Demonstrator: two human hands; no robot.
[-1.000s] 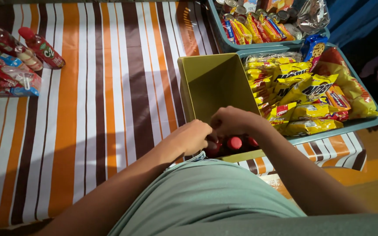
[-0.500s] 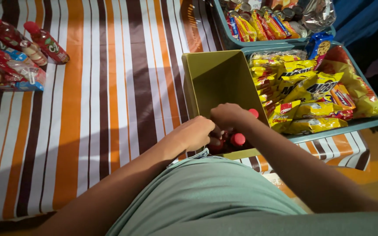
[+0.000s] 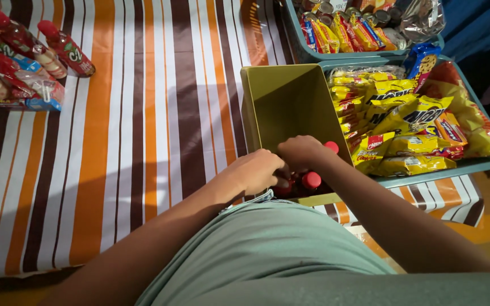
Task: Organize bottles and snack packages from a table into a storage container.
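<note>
An olive-yellow bin (image 3: 282, 96) stands on the striped tablecloth (image 3: 114, 141). Several dark bottles with red caps (image 3: 311, 180) stand upright in its near end. My left hand (image 3: 253, 170) reaches over the bin's near left corner, fingers curled down onto the bottles. Beside it, my right hand (image 3: 301, 153) is closed over the top of a bottle; the grip itself is hidden under the fingers. The far part of the bin holds nothing.
A teal tray (image 3: 472, 164) of yellow and red snack packets sits right of the bin. A second teal tray (image 3: 313, 55) with packets and cans lies behind it. More red-capped bottles (image 3: 63, 48) lie at the far left. The table edge runs along my body.
My hands have stayed in the bin's near end, shifting slightly among the bottles. A red cap behind my right hand has come into sight. The view drifted a little.
</note>
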